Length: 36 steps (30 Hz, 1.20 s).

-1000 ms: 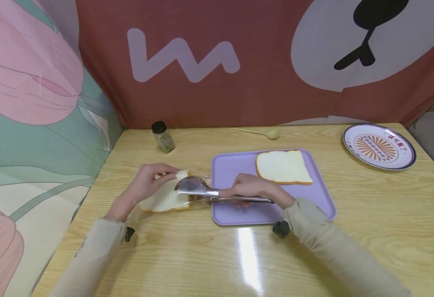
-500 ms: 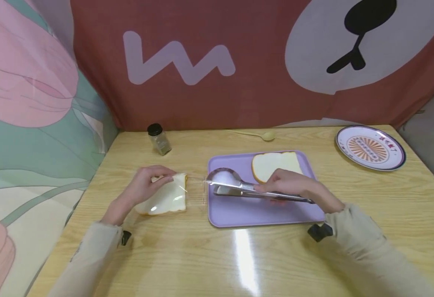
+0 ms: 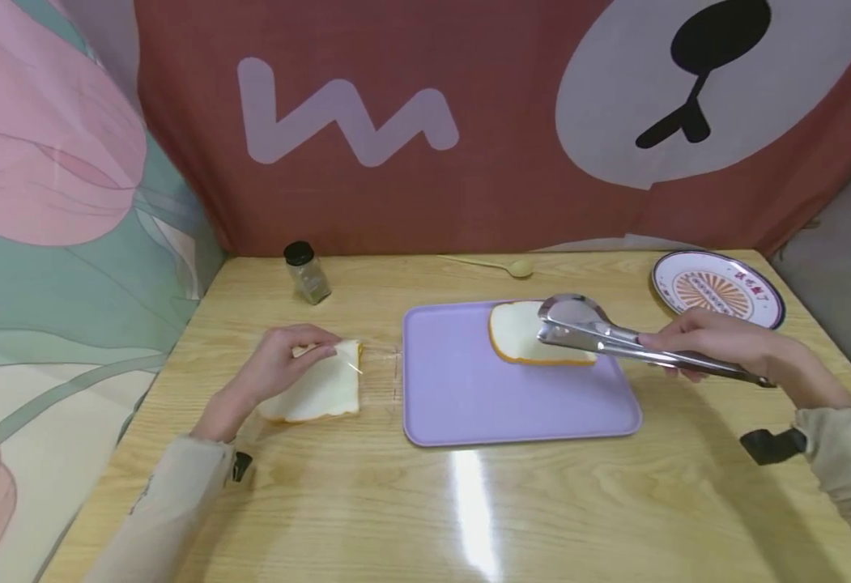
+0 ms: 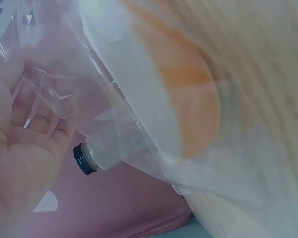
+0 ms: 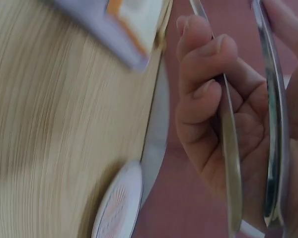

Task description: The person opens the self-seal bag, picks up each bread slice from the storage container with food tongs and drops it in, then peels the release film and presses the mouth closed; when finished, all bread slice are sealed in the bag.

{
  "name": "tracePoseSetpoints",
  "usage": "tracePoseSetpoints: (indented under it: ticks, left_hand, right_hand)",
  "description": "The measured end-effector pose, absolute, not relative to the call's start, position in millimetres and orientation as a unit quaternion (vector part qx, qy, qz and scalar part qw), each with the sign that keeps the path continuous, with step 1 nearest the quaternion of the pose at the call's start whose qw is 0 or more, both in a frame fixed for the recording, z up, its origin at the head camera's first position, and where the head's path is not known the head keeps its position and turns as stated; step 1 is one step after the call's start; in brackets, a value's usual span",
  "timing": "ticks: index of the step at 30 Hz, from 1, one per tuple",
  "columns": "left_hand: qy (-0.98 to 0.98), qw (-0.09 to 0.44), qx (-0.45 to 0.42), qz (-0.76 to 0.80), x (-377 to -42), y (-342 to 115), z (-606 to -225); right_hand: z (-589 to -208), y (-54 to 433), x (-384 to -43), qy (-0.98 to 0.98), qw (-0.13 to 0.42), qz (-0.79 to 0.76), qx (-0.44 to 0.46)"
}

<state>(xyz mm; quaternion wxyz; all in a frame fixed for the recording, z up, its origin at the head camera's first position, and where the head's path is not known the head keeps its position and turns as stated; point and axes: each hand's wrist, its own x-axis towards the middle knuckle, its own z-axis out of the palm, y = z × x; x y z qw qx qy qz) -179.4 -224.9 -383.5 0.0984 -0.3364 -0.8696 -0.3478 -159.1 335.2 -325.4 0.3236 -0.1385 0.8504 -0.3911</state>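
At the left of the head view, my left hand (image 3: 275, 368) pinches the upper part of a clear plastic bag (image 3: 380, 376). Inside the bag lies a slice of white bread (image 3: 323, 393) with an orange crust; the film (image 4: 49, 91) shows against my curled fingers in the left wrist view. My right hand (image 3: 724, 344) grips metal food tongs (image 3: 618, 340) around their arms (image 5: 231, 163). The tong heads stand slightly apart with nothing between them, overlapping a second bread slice (image 3: 516, 336) in the head view. That slice lies on the lilac tray (image 3: 483, 413), at its back right.
A black-capped jar (image 3: 308, 275) stands at the back left of the wooden table (image 3: 367, 510). Behind the tray lies a pale yellow spoon (image 3: 516, 268). A patterned plate (image 3: 676, 279) sits at the back right, partly behind my right hand. Fabric walls (image 3: 396, 210) border the table.
My right hand has drawn the tongs out from the bag's mouth and carried them right, across the tray to its right side. My left hand stays on the bag; the bread remains inside it.
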Motion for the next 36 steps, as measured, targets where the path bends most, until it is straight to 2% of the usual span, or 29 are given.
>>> tracePoseSetpoints:
  ticks: [3,8,16,20,36]
  left_hand:
    - [-0.870,0.093,-0.333,-0.351,-179.4,-226.4,-384.4]
    - [-0.870,0.090,-0.331,-0.354,-179.7,-227.8,-385.0]
    - [-0.874,0.087,-0.325,-0.351,-177.5,-229.2,-383.1]
    - [-0.875,0.087,-0.325,-0.349,-177.3,-229.5,-383.4]
    - [-0.882,0.070,-0.309,-0.349,-175.5,-230.0,-382.7]
  right_hand:
    - [-327.7,358.1,-164.4,0.852,0.330,-0.381,-0.144]
    - [-328.8,381.1,-175.4,0.836,0.377,-0.378,-0.126]
    - [-327.7,395.0,-194.9,0.813,0.434,-0.384,-0.062]
    - [-323.9,398.3,-203.2,0.800,0.457,-0.385,-0.058]
    - [-322.0,394.2,-229.3,0.815,0.488,-0.310,-0.039]
